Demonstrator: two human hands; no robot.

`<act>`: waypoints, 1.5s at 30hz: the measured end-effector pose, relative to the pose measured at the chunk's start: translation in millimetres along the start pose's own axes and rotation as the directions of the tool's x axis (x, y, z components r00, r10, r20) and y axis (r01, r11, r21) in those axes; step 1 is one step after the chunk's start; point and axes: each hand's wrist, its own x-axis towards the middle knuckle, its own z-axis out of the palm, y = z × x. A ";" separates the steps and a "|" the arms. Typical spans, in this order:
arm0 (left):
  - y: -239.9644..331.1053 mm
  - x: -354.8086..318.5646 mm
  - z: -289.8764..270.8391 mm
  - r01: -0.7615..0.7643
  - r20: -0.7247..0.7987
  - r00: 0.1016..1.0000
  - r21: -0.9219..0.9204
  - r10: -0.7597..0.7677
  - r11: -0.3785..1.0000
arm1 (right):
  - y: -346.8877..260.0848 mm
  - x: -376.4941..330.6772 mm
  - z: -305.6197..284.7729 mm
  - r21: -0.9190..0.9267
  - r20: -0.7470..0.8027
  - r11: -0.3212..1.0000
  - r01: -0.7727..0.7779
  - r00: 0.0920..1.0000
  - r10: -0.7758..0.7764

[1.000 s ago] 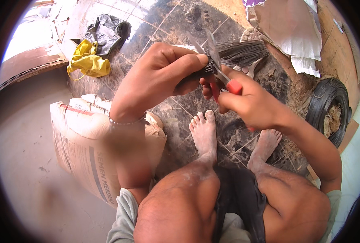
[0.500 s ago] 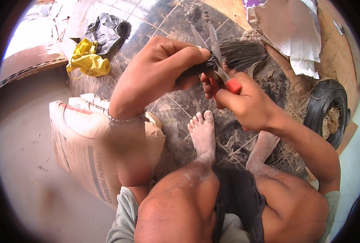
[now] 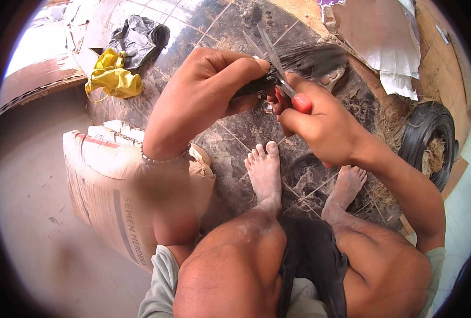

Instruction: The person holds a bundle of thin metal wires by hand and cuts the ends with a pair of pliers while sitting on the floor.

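Note:
A bundle of thin black strands (image 3: 309, 57) is pinched in my left hand (image 3: 209, 85), its loose ends fanning out to the right. My right hand (image 3: 323, 124) grips scissors (image 3: 273, 57) by their red handles. The metal blades lie across the bundle just beside my left fingertips, points upward and slightly apart. Where the blades meet the strands is partly hidden by the fingers. Motion blurs the bundle's far end.
A coil of black strands (image 3: 425, 139) rests at right beside brown fibres (image 3: 386, 127). Paper sacks (image 3: 103, 185) stand at left. Yellow (image 3: 116, 79) and black plastic bags (image 3: 140, 40) lie on the dirty tiled floor (image 3: 235, 130). A torn white sack (image 3: 376, 37) is at upper right. My feet (image 3: 264, 172) are below my hands.
The scissors and right hand have shifted slightly left and up. The blade tips are closer together. The loose ends of the bundle have moved and blurred; my left hand still holds it.

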 end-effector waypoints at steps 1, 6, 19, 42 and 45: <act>0.1 0.2 -1.5 -0.019 0.021 1.000 0.030 0.018 0.999 | -1.3 -1.6 1.4 -0.007 0.016 0.998 -0.061 0.998 0.061; -9.0 2.9 3.4 -0.057 -0.004 0.998 0.038 0.057 0.998 | 3.0 -7.9 0.0 0.059 0.053 0.992 -0.112 0.993 0.109; -15.7 -4.1 14.6 -0.067 -0.044 0.997 0.016 0.067 0.998 | -12.5 -11.6 -16.8 0.010 0.284 0.959 -0.285 0.920 0.270; -10.7 -0.3 6.0 -0.003 -0.017 1.000 0.031 0.003 1.000 | -3.2 -5.4 -6.7 0.111 0.170 0.984 -0.136 0.979 0.116; -14.9 1.9 5.4 -0.061 -0.013 0.998 0.061 0.062 0.996 | 12.6 -4.0 1.0 0.160 0.114 0.985 -0.061 0.993 0.043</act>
